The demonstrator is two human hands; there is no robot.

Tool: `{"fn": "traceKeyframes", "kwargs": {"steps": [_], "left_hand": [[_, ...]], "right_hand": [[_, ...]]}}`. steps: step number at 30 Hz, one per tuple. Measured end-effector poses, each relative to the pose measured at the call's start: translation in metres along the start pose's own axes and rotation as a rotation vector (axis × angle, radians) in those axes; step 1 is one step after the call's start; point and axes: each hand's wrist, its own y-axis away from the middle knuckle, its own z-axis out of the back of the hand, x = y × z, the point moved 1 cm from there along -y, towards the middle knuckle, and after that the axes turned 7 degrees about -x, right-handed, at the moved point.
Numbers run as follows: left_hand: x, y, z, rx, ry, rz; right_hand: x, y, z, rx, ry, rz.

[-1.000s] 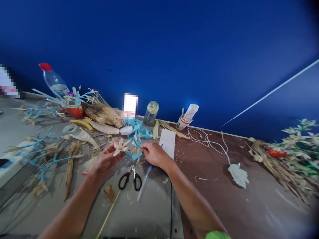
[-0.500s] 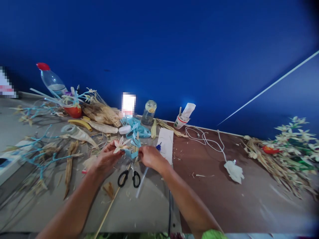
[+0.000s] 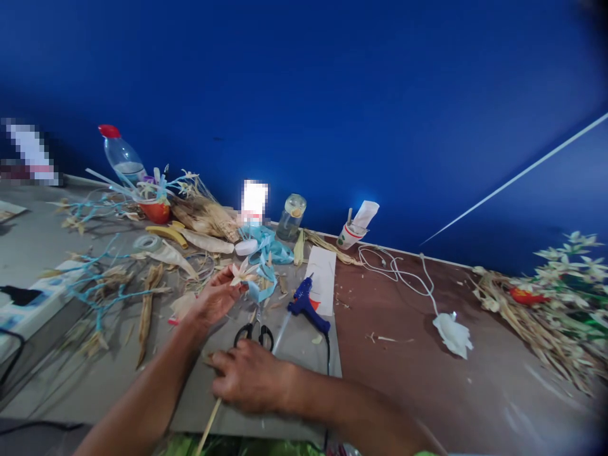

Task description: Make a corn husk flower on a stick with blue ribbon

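My left hand (image 3: 221, 296) pinches a pale dried-husk flower (image 3: 242, 273), its petals spread above the fingertips. From the flower, a light blue ribbon (image 3: 264, 289) loops off to the right. Lower down, my right hand (image 3: 251, 375) reaches across the table, its fingers curled onto a small piece of brown dried husk (image 3: 208, 359), mostly covered. Black-handled scissors (image 3: 258, 326) lie just beyond the right hand's knuckles. A thin pale stick (image 3: 209, 421) runs out from beneath this hand toward the near edge.
A blue glue gun (image 3: 304, 307) rests by a white card (image 3: 321, 269). Behind are a glass jar (image 3: 291, 221), blue ribbon pile (image 3: 273, 247) and a paper cup (image 3: 350, 235). Blue-wrapped stems (image 3: 102, 297) and a power strip (image 3: 38, 313) are left; dried stalks (image 3: 517, 316) lie right.
My right hand has left the ribbon and come down toward me, onto the brown husk piece. The glue gun is now uncovered. My left hand still holds the flower; the view has shifted slightly left.
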Motion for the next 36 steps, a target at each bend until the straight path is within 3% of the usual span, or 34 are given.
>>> {"fn": "traceKeyframes", "kwargs": {"steps": [5,8,12,15,18,20,22,27,29,32,36], "left_hand": [[-0.002,-0.001,-0.001,-0.023,0.005,0.002],[-0.001,-0.001,-0.002,-0.015,0.005,0.026],[-0.002,0.002,-0.005,-0.051,0.009,0.029],[-0.004,0.003,-0.007,-0.046,0.001,0.031],[-0.004,0.004,-0.007,-0.028,-0.009,0.034],[-0.004,0.003,-0.006,-0.043,-0.002,0.030],[-0.003,0.002,-0.005,-0.048,0.019,0.019],[-0.003,0.001,-0.005,-0.062,0.033,0.003],[-0.003,0.002,-0.006,-0.069,0.027,-0.004],[-0.005,0.004,-0.008,-0.064,0.000,0.012],[-0.005,0.006,-0.010,-0.067,-0.031,0.019]], "right_hand": [[-0.009,0.014,0.025,-0.123,-0.201,0.112],[-0.015,0.023,0.038,-0.323,-0.510,-0.028],[-0.032,0.034,0.058,-0.773,-0.861,-0.350],[-0.050,0.041,0.075,-1.043,-1.013,-0.472],[-0.066,0.049,0.088,-1.204,-1.090,-0.531],[-0.072,0.056,0.093,-1.244,-1.077,-0.567],[-0.077,0.065,0.096,-1.205,-1.018,-0.624],[-0.086,0.081,0.103,-0.755,-0.934,-0.737],[-0.089,0.082,0.106,-0.658,-0.836,-0.735],[-0.092,0.079,0.107,-0.542,-0.687,-0.687],[-0.096,0.073,0.095,-0.261,-0.725,-0.511]]}}
